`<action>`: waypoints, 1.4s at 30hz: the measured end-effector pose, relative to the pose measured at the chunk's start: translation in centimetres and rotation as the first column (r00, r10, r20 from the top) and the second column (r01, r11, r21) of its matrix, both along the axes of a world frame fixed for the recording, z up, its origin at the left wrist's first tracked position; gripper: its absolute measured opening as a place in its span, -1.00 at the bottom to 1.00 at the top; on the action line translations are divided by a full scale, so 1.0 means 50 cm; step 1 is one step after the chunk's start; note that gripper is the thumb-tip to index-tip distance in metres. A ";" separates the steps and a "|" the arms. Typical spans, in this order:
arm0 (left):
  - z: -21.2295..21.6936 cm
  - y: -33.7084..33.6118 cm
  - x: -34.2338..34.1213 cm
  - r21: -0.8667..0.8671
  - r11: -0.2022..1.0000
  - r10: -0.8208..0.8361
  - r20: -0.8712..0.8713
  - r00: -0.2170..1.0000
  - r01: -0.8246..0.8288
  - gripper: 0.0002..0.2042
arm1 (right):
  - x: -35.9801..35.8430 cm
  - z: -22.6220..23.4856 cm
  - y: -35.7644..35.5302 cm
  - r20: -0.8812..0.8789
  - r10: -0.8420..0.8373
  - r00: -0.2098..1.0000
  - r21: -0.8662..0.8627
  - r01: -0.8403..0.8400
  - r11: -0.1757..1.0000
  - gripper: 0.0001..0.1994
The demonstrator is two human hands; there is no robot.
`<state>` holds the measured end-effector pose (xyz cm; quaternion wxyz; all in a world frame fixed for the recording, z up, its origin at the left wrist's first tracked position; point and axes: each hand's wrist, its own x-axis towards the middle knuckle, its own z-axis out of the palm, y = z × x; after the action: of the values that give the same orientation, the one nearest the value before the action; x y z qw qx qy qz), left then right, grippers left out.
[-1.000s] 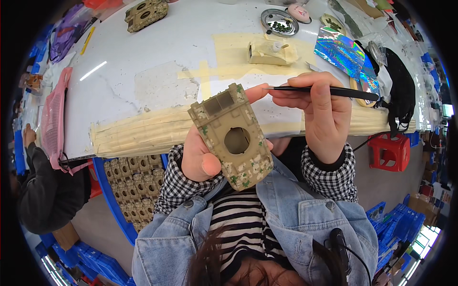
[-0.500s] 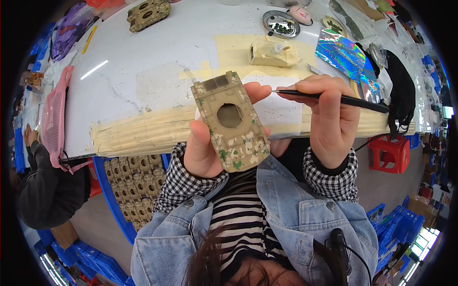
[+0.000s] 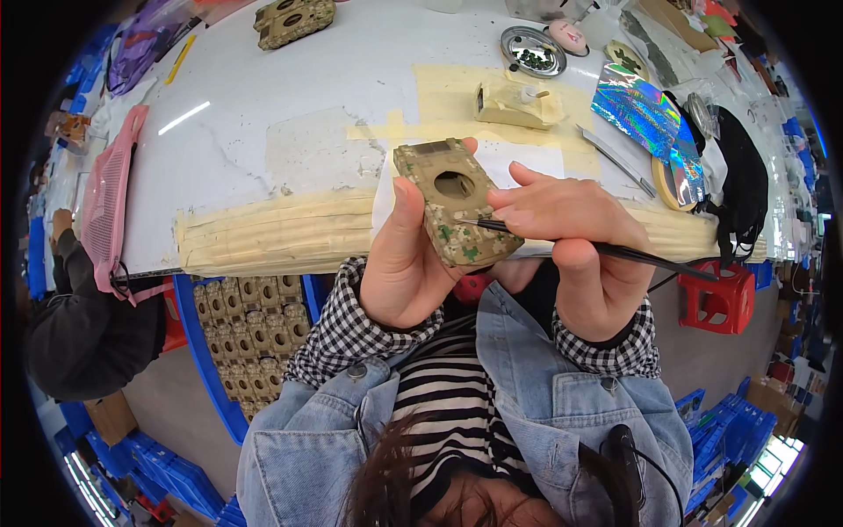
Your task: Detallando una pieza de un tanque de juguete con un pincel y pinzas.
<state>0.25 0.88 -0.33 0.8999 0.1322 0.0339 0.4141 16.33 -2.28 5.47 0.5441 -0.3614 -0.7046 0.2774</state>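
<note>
At the table (image 3: 228, 149) — left hand (image 3: 395, 272), thumb (image 3: 408, 209) forward, clamped round camouflaged hull (image 3: 443, 208); right hand (image 3: 584, 220) tight on tweezers (image 3: 632, 254).

The room is bright. 1 white streak of light (image 3: 184, 118) shines on the desk (image 3: 255, 83), at the left. The rainbow sheet (image 3: 634, 105) flashes shiny colors. The camouflage shell (image 3: 455, 215) looks clear, with shadow inside its hole (image 3: 454, 185). White light (image 3: 780, 458) glares at the lower right. Straight edges bend near the rim, the far sides look blurry, and the corners are black.
</note>
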 end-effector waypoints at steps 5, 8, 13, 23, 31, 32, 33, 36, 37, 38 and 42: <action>-0.001 -0.002 -0.002 0.029 1.000 -0.007 -0.084 0.996 0.009 -0.22 | -0.004 -0.002 -0.010 0.019 -0.026 1.000 -0.002 0.026 1.000 -0.82; -0.006 -0.001 -0.006 0.012 1.000 -0.024 -0.027 0.999 0.024 -0.22 | -0.006 -0.003 -0.012 0.018 -0.024 1.000 -0.013 0.025 1.000 -0.82; -0.004 -0.003 -0.004 0.018 1.000 -0.005 -0.092 0.996 0.006 -0.23 | -0.007 -0.001 -0.012 0.045 -0.028 0.999 -0.002 0.028 1.000 -0.79; 0.004 -0.006 -0.005 -0.002 1.000 -0.012 -0.132 0.991 0.011 -0.22 | -0.007 -0.002 -0.012 0.088 -0.029 0.996 0.041 0.026 0.999 -0.78; 0.003 -0.006 -0.006 -0.006 1.000 -0.015 -0.117 0.993 0.015 -0.22 | -0.008 -0.005 -0.011 0.081 -0.026 0.996 0.049 0.022 0.999 -0.77; 0.003 -0.006 -0.006 -0.011 1.000 -0.016 -0.110 0.994 0.015 -0.22 | -0.008 -0.005 -0.011 0.080 -0.026 0.996 0.049 0.022 0.999 -0.77; 0.002 -0.005 -0.006 -0.016 1.000 -0.017 -0.104 0.994 0.015 -0.22 | -0.008 -0.006 -0.011 0.078 -0.026 0.997 0.048 0.022 0.999 -0.77; 0.006 -0.006 -0.005 -0.008 1.000 -0.007 -0.158 0.987 0.006 -0.22 | -0.008 -0.006 -0.011 0.075 -0.027 0.997 0.046 0.023 0.999 -0.76; 0.005 -0.006 -0.005 -0.009 1.000 -0.010 -0.142 0.990 0.009 -0.22 | -0.008 -0.006 -0.011 0.074 -0.029 0.997 0.045 0.025 0.999 -0.76; 0.003 -0.005 -0.005 -0.009 1.000 -0.012 -0.125 0.992 0.011 -0.22 | -0.008 -0.006 -0.011 0.074 -0.029 0.997 0.044 0.026 0.999 -0.76; 0.002 -0.006 -0.005 -0.016 1.000 -0.012 -0.121 0.993 0.010 -0.22 | -0.007 -0.007 -0.010 0.074 -0.030 0.997 0.042 0.026 0.999 -0.76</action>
<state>-0.03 0.60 -0.23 0.8995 0.1503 0.0906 0.4002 15.97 -2.80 5.13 0.5284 -0.3701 -0.7249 0.2414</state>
